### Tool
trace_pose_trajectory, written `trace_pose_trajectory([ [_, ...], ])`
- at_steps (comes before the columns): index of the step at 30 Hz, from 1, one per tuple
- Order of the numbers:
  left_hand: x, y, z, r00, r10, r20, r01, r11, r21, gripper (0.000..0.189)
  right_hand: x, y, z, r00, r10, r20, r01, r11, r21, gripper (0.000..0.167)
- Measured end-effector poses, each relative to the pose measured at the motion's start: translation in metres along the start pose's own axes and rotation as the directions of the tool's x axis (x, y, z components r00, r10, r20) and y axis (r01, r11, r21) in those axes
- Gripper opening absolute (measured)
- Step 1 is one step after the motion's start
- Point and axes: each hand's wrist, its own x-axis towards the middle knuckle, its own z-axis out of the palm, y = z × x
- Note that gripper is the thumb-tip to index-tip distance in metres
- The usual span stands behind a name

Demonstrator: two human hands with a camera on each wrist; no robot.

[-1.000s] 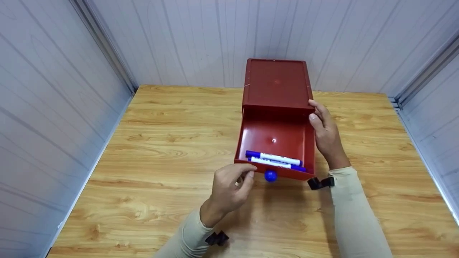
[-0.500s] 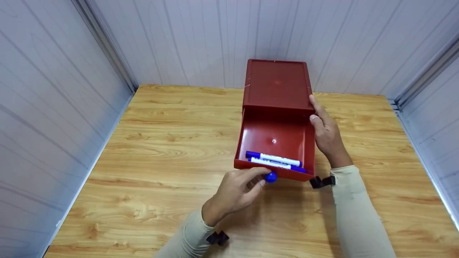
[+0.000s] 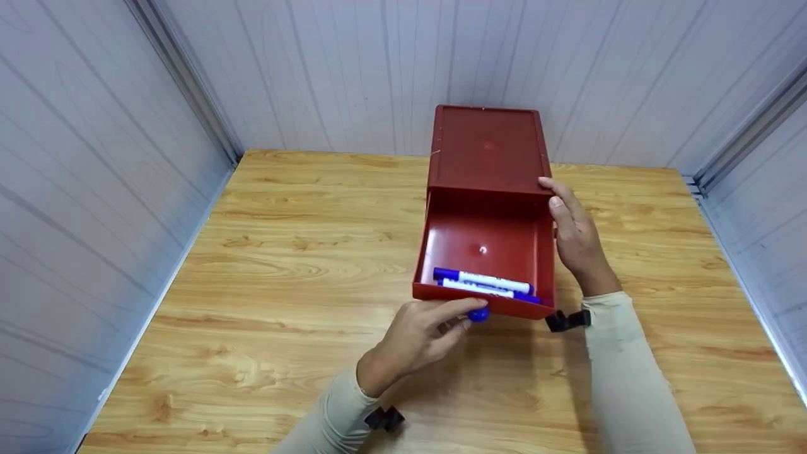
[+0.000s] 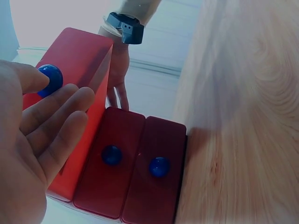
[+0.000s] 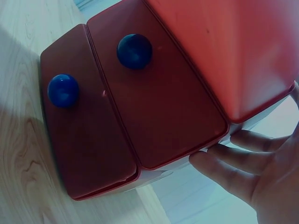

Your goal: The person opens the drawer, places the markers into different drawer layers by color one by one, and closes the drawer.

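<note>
A red drawer cabinet (image 3: 490,148) stands at the back of the table with its top drawer (image 3: 482,227) pulled out. Two whiteboard markers with white barrels lie in it against the front wall: the rear marker (image 3: 492,281) and the front marker (image 3: 482,290). My left hand (image 3: 410,337) pinches the blue knob (image 3: 479,314) between thumb and index finger; the remaining fingers are loosely bent in the left wrist view. Along the cabinet's right side rests my right hand (image 3: 579,243), its fingers extended and touching the side near the front corner.
Below the pulled-out drawer are the closed middle drawer (image 4: 110,182) and bottom drawer (image 4: 154,191), each with a blue knob. Wood-grain table (image 3: 284,284) extends on both sides. Pale panel walls (image 3: 302,75) stand behind and at the left and right.
My left hand has moved right from the drawer's front left edge onto the blue knob. My right hand's fingers shift slightly on the cabinet's side. The drawer stays pulled out.
</note>
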Motion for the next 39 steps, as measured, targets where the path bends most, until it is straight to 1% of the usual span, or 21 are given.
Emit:
trace_pose_trajectory([
  [3,0.001,0.001,0.001,1.000,-0.028,0.004,0.028,0.999,-0.030,0.035,0.000,0.001,0.000,1.000,-0.004,-0.001,0.004,1.000,0.008,0.042],
  [6,0.001,0.002,0.002,0.999,-0.043,0.004,0.043,0.998,-0.056,0.033,0.001,0.001,0.000,1.000,-0.024,-0.003,0.024,1.000,-0.011,0.042],
  [9,0.003,0.003,0.003,0.999,-0.051,-0.006,0.051,0.997,-0.057,0.031,0.001,0.001,0.001,0.999,-0.043,-0.009,0.042,0.998,-0.042,0.042],
  [14,0.005,0.004,0.005,0.998,-0.066,-0.024,0.065,0.997,-0.047,0.029,0.001,0.000,0.002,0.999,-0.028,-0.025,0.026,0.997,-0.068,0.042],
  [17,0.006,0.004,0.006,0.997,-0.074,-0.035,0.072,0.996,-0.047,0.029,0.001,0.000,0.002,1.000,-0.024,-0.021,0.023,0.999,-0.049,0.042],
  [21,0.007,0.005,0.006,0.996,-0.079,-0.044,0.077,0.996,-0.052,0.029,0.001,0.001,0.002,1.000,-0.021,-0.012,0.022,1.000,0.010,0.042],
  [24,0.008,0.006,0.006,0.996,-0.075,-0.047,0.073,0.996,-0.055,0.030,0.000,0.001,0.002,1.000,-0.016,-0.008,0.016,0.999,0.037,0.042],
  [31,0.010,0.008,0.005,0.995,-0.087,-0.058,0.084,0.995,-0.053,0.030,0.000,0.002,0.001,1.000,-0.010,-0.007,0.010,1.000,0.019,0.042],
  [39,0.013,0.007,0.008,0.992,-0.108,-0.063,0.105,0.993,-0.046,0.029,-0.001,0.000,0.002,1.000,-0.011,0.014,0.011,0.999,0.033,0.044],
])
